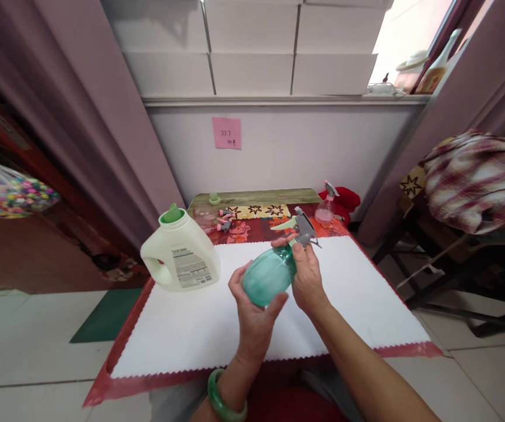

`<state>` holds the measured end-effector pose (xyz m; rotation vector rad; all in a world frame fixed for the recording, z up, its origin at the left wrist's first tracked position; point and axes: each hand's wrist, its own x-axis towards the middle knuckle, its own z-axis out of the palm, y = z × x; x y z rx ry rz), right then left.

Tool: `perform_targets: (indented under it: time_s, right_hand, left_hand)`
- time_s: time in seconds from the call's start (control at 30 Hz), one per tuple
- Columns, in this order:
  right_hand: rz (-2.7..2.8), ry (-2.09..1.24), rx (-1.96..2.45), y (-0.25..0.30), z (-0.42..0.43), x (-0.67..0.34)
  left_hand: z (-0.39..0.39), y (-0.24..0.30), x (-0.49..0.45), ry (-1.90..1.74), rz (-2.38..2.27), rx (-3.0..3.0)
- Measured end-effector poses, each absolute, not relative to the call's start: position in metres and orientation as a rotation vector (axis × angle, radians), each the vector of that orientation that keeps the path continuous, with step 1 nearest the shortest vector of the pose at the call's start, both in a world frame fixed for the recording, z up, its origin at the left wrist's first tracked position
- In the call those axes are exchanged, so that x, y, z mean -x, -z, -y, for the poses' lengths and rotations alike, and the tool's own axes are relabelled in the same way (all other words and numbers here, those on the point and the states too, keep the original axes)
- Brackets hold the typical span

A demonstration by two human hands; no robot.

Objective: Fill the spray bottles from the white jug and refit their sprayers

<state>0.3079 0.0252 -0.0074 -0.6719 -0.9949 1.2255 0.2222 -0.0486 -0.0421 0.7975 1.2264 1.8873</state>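
A green translucent spray bottle (266, 275) is held tilted above the white cloth (182, 340), its grey spray head (304, 227) pointing up and to the right. Around the bottle's rounded body and base wraps my left hand (252, 316), with a green bangle on that wrist. My right hand (309, 278) grips the bottle at its neck, just under the spray head. Left of my hands a large pale jug (186, 255) stands upright, with a green piece (172, 214) in its mouth. Whether the spray head is fully screwed on I cannot tell.
At the table's back right stands a pink spray bottle (325, 210). Behind the jug are a clear pinkish bottle (204, 217) and a loose spray head (224, 225). A checked cloth (481, 181) is piled at right; a bag of coloured beads (13, 190) hangs at left.
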Motion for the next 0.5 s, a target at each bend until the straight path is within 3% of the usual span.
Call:
perform_targets:
  time_s: [0.17, 0.4, 0.5]
  right_hand:
    - [1.070, -1.240, 0.554, 0.010, -0.027, -0.311]
    - [1.131, -1.269, 0.499, 0.008, -0.032, -0.317]
    - [1.148, -1.249, 0.525, 0.007, -0.034, -0.319]
  left_hand:
    - [0.041, 0.021, -0.222, -1.749, -0.864, -0.310]
    - [0.037, 0.025, -0.200, -1.159, -0.752, -0.383]
    - [0.037, 0.029, -0.201, -1.215, -0.743, -0.354]
